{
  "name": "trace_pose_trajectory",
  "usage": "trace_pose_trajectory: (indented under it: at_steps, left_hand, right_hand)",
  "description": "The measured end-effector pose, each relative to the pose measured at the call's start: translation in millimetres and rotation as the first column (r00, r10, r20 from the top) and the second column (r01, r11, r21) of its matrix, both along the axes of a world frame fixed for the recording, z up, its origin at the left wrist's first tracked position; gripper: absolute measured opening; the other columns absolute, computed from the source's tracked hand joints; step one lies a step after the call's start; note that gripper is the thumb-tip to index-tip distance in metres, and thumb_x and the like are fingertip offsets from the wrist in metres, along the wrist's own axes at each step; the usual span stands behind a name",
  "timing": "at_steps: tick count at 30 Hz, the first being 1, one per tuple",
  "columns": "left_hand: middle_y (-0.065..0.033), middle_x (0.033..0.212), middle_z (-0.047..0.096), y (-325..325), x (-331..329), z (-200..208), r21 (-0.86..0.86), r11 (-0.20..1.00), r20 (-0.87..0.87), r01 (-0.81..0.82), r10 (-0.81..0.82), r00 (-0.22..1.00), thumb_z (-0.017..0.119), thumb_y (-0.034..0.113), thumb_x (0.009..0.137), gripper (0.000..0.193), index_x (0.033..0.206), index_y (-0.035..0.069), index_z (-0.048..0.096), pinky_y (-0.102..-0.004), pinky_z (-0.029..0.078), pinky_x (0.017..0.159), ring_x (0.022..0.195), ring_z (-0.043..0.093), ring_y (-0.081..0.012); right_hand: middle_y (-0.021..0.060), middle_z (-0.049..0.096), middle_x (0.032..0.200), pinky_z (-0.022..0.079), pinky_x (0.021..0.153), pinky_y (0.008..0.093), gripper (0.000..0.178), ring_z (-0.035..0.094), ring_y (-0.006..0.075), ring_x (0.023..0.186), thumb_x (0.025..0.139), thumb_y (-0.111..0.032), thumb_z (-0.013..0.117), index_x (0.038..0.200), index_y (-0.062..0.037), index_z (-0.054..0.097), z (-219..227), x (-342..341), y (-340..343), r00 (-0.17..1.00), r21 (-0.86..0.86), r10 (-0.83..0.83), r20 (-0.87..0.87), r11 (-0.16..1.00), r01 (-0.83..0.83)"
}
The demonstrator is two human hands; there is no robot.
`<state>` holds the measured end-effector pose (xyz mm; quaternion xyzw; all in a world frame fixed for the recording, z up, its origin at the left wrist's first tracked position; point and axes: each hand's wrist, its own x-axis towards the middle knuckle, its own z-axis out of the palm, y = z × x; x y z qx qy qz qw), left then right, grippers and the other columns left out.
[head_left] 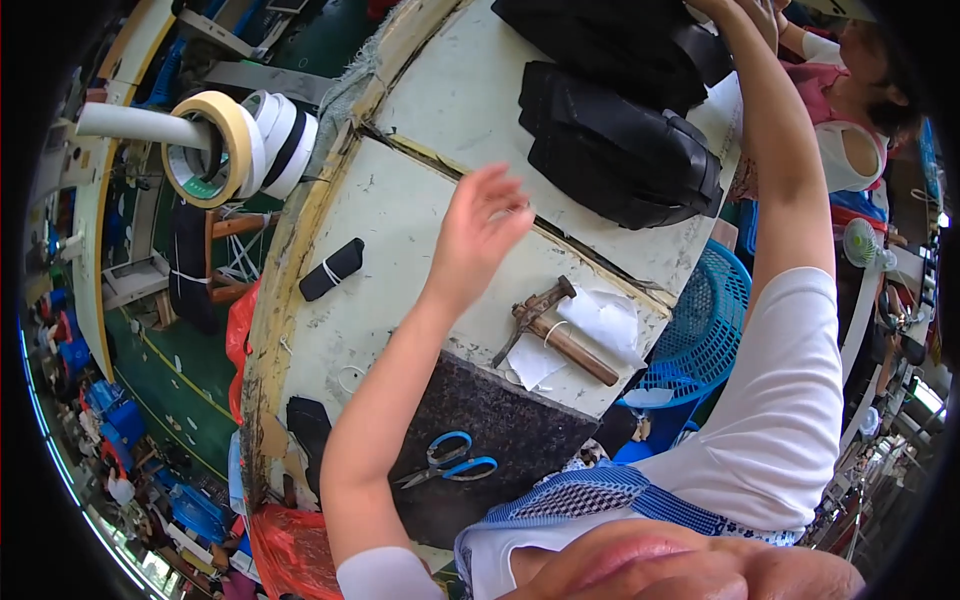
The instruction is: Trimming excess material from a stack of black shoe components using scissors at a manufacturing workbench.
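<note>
My left hand (484, 232) hovers over the worktable (400, 200), fingers loosely spread and a little blurred, with nothing seen in it. My right arm stretches to the far right, where my right hand (712, 6) is cut off by the picture's upper edge; its fingers cannot be made out. It is beside a black, leather-like bundle (620, 45). A second black bundle (620, 150) lies nearer, to the right of my left hand. A hammer (568, 340) with a wooden handle rests on white paper (604, 322). Left of my left hand lies a small black roll (332, 269) tied with a white band.
Blue-handled scissors (450, 460) lie on a dark mat (500, 410) close to me. Tape rolls (212, 150) hang on a rod past the table's left edge. A blue plastic basket (712, 310) stands off the right edge. Another person (835, 110) is at the far right.
</note>
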<state>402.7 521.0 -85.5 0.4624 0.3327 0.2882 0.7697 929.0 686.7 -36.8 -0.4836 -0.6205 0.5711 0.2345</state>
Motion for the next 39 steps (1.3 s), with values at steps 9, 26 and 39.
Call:
trace_pose_trajectory:
  at_steps: [9,26,39]
  left_hand:
    - [-0.0201,0.163,0.027,110.9,134.0,-10.7,-0.463,0.887,0.176,0.002,0.089,0.980,0.077,0.052,0.088,0.103,0.162,0.006,0.021,-0.0472,0.025,0.125,0.153,0.021,-0.0338]
    - [-0.0038,0.138,0.054,98.9,137.2,31.6,-0.315,0.949,0.292,-0.011,0.108,0.950,0.076,0.058,0.088,0.079,0.146,0.013,0.044,-0.0448,0.040,0.108,0.128,0.050,-0.0213]
    - [-0.0139,0.150,0.038,-153.7,-77.9,149.9,-0.056,0.773,0.254,-0.632,0.624,0.739,0.077,0.026,0.095,0.095,0.158,0.008,0.009,-0.0368,0.039,0.111,0.135,0.043,-0.0206]
  right_hand:
    - [0.0210,0.070,0.096,0.050,0.077,0.0429,0.075,0.065,0.0280,0.091,0.095,-0.068,0.055,0.100,0.0054,0.070,-4.6,-103.2,3.6,0.527,0.401,-0.393,0.754,0.910,0.106]
    - [0.0094,0.073,0.098,0.053,0.078,0.0352,0.074,0.068,0.0188,0.089,0.085,-0.067,0.072,0.113,0.0020,0.074,134.1,-213.5,-34.3,0.644,0.161,-0.248,0.724,0.968,0.192]
    - [0.0130,0.071,0.106,0.055,0.084,0.0318,0.062,0.068,0.0204,0.094,0.083,-0.030,0.083,0.126,0.0073,0.059,191.5,-441.4,-197.9,0.989,0.174,0.089,0.119,0.979,-0.109]
